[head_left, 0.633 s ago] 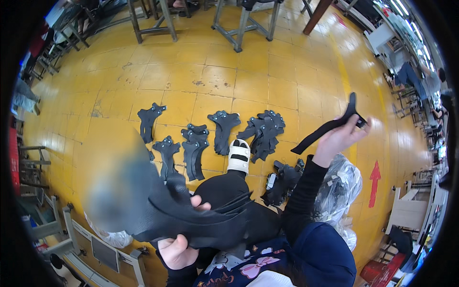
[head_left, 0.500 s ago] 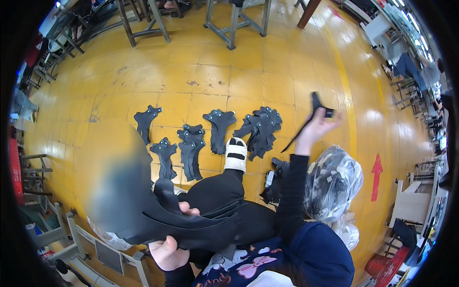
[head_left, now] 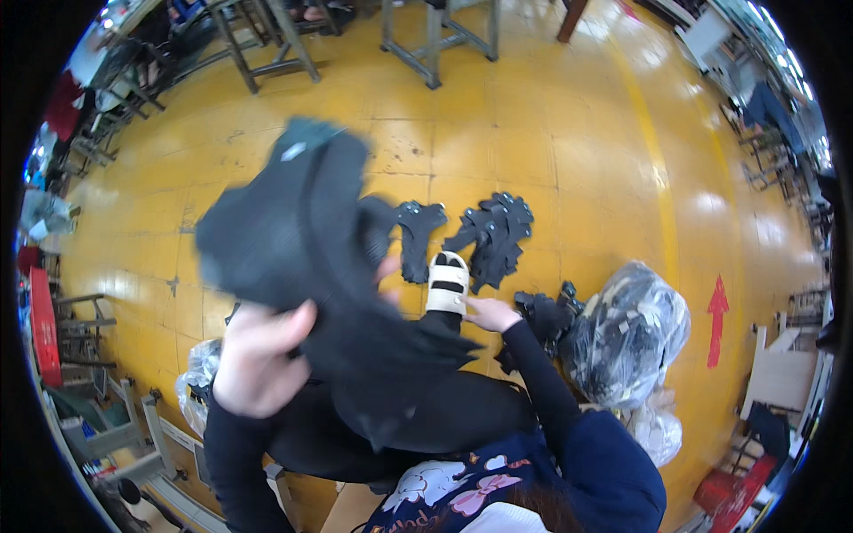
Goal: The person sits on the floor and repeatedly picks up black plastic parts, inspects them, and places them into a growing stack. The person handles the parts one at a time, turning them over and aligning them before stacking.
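My left hand [head_left: 258, 360] is raised close to the camera and grips a large blurred bundle of black cut fabric pieces [head_left: 293, 222], which hides part of the floor behind it. My right hand [head_left: 489, 313] is low, next to my white sandal [head_left: 447, 284], fingers stretched out with nothing seen in them. Just beyond it, flat black cut pieces lie on the yellow floor: a single one [head_left: 418, 240] and an overlapping pile [head_left: 493, 235]. Another heap of black pieces [head_left: 544, 315] sits right of my hand.
A full clear plastic bag [head_left: 626, 333] stands at the right, with a red arrow [head_left: 716, 320] painted on the floor beyond it. A second crumpled plastic bag [head_left: 200, 373] is at the left. Metal table legs [head_left: 426, 44] stand at the far side, shelving [head_left: 107, 426] at lower left.
My right hand came down from holding a black strip in the air to the floor by the sandal, the strip gone from it. My left hand swung the black bundle up in front of the camera.
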Motion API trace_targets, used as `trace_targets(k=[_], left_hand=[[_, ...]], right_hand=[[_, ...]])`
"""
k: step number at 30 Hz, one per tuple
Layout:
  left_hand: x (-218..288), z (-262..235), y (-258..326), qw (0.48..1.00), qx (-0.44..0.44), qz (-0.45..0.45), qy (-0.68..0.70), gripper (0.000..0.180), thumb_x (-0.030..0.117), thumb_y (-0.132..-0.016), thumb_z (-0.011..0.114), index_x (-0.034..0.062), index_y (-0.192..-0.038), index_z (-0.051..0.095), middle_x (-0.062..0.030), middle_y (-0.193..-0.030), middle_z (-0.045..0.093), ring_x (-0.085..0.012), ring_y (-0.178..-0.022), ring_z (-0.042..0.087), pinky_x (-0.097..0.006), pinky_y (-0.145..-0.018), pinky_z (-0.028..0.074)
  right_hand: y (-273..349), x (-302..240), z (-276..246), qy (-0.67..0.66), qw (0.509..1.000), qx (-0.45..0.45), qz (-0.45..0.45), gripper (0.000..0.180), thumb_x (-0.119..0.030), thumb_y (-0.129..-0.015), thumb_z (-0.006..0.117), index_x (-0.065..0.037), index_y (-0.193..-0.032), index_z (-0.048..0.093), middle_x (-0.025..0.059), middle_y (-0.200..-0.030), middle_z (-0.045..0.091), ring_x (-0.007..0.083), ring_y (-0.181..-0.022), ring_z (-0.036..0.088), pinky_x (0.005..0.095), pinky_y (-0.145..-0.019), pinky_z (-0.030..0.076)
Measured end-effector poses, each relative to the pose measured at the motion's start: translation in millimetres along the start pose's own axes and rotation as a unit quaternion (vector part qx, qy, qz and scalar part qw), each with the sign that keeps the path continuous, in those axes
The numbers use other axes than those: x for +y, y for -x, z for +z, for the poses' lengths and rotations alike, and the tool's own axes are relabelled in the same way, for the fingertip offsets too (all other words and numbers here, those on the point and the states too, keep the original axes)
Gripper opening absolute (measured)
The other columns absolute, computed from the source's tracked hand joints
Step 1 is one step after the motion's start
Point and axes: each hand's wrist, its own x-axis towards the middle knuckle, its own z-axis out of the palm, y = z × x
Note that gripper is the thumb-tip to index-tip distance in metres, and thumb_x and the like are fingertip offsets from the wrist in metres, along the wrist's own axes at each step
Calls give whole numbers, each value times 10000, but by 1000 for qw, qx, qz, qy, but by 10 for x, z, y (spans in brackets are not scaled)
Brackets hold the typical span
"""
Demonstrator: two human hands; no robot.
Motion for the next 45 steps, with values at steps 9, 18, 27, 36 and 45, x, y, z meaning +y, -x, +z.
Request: trace_targets(k=[9, 18, 27, 36, 45], left_hand=[[-159, -338, -496, 970, -67, 69, -224, 513, 114, -948, 513, -34, -1388, 295, -109, -1345, 454, -189, -1234, 438, -327, -1047, 342], [-187, -379, -450, 962, -41, 10, -271, 472, 114, -942, 531, -21, -1354, 347, -88, -1313, 473, -177, -1203, 449, -321, -1033, 344], [-235, -376, -474, 936, -50, -37, -346, 476, 179, -936, 568, -23, -1329, 391, -74, -1251, 514, -148, -1162, 467, -266, -940, 413], [-305, -729, -542, 943, 41, -96, -315, 436, 276, -937, 571, -17, -1243, 467, -53, -1230, 535, -100, -1140, 467, -279, -968, 373], [-150, -498, -519, 976, 4, 45, -213, 420, 144, -884, 640, 1, -1245, 479, -64, -1188, 575, -157, -1099, 532, -299, -972, 407]], right_hand=[[661, -1422, -2038, -336, 784, 473, -221, 208, 23, -837, 594, 20, -1044, 619, 131, -970, 648, 201, -893, 627, 295, -800, 482], [845, -2045, -2652, -166, 717, 575, -357, 271, 14, -734, 685, -79, -988, 685, 83, -1081, 612, 249, -973, 576, 327, -827, 465], [718, -2176, -2608, -26, 754, 567, -331, 279, -92, -665, 747, -115, -937, 689, 48, -1123, 596, 269, -1070, 517, 377, -917, 411], [692, -1933, -2270, -179, 745, 444, -464, 187, 42, -652, 708, -58, -790, 628, 52, -892, 683, 240, -881, 630, 372, -827, 466], [759, -1448, -2250, -502, 676, 447, -304, 177, 134, -785, 605, 32, -927, 578, 102, -938, 602, 161, -808, 588, 258, -613, 531]])
